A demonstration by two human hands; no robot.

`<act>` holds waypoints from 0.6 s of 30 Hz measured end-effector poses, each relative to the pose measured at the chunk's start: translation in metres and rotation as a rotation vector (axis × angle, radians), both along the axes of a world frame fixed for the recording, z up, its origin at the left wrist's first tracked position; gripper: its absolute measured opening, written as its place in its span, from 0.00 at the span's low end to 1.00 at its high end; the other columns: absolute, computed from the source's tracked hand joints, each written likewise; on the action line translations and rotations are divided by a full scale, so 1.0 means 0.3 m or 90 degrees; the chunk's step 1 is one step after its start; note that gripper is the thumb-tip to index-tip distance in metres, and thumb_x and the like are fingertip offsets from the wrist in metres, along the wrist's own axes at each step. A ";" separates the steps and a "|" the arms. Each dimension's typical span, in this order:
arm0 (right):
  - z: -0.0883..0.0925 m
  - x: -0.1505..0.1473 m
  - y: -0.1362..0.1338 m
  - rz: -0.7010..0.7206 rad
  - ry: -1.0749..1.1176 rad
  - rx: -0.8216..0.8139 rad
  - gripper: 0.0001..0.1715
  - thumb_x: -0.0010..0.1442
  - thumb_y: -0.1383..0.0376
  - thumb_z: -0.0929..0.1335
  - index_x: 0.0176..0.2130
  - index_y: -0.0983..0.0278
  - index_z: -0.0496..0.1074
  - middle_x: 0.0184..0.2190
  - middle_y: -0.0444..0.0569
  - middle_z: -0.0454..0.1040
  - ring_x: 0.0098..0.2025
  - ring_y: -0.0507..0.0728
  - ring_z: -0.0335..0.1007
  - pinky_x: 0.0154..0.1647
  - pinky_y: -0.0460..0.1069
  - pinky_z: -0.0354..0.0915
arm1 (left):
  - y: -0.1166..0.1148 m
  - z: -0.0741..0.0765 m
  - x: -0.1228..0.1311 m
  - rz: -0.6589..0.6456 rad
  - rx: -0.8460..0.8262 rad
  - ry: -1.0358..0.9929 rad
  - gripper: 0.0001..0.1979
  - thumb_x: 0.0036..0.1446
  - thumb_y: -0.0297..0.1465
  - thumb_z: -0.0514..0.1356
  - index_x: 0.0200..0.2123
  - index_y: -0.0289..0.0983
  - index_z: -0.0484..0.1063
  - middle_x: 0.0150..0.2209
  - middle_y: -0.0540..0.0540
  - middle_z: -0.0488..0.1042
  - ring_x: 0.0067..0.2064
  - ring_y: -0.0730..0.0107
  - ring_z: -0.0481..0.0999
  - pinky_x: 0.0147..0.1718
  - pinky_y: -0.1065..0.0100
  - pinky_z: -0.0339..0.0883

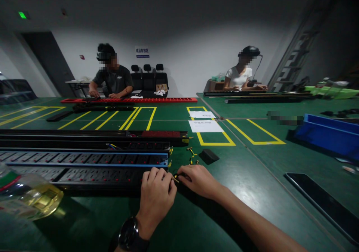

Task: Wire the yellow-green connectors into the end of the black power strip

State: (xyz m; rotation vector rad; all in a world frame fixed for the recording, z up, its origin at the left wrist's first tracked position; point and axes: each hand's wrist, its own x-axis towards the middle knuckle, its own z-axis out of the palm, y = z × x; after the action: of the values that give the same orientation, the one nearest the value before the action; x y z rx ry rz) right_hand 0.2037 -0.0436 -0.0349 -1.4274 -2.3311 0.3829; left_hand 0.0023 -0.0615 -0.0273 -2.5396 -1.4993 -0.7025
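Note:
The nearest black power strip [98, 175], with sockets and small red switches, lies lengthwise at the left. My left hand [158, 190], a dark watch on its wrist, curls its fingers over the strip's right end. Just past that end, my right hand [200, 181] is closed, its thumb and fingers pinched at a short yellow wire [175, 178] between the hands. The fingertips partly hide this wire. Short yellow-green wires [192, 153] lie beyond my right hand, beside a small black block [209, 156].
More strips, one blue-edged [92, 159], lie behind. A bottle of yellow liquid [30, 196] is at the left, a phone [322, 203] and a blue bin [329, 136] at the right. Paper labels [206, 126] lie mid-table. Two people work across the table near a red rail [129, 100].

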 end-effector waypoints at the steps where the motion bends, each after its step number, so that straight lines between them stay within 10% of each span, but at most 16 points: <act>1: 0.000 -0.001 0.000 -0.001 -0.003 -0.001 0.07 0.69 0.66 0.69 0.45 0.61 0.78 0.35 0.46 0.82 0.36 0.55 0.76 0.36 0.48 0.57 | 0.000 -0.001 0.000 0.002 -0.001 0.002 0.07 0.64 0.28 0.60 0.35 0.41 0.78 0.36 0.47 0.77 0.44 0.56 0.71 0.44 0.53 0.56; 18: -0.005 -0.001 0.002 -0.002 -0.009 0.005 0.06 0.69 0.66 0.69 0.44 0.61 0.78 0.34 0.46 0.82 0.35 0.55 0.76 0.35 0.48 0.56 | 0.001 -0.006 -0.002 0.002 -0.006 0.003 0.06 0.64 0.28 0.60 0.35 0.41 0.77 0.37 0.47 0.77 0.44 0.56 0.70 0.45 0.53 0.56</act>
State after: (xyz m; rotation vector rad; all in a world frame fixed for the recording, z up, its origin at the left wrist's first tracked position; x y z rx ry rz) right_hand 0.2034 -0.0429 -0.0363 -1.4333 -2.3384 0.3634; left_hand 0.0017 -0.0612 -0.0293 -2.5432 -1.5090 -0.6904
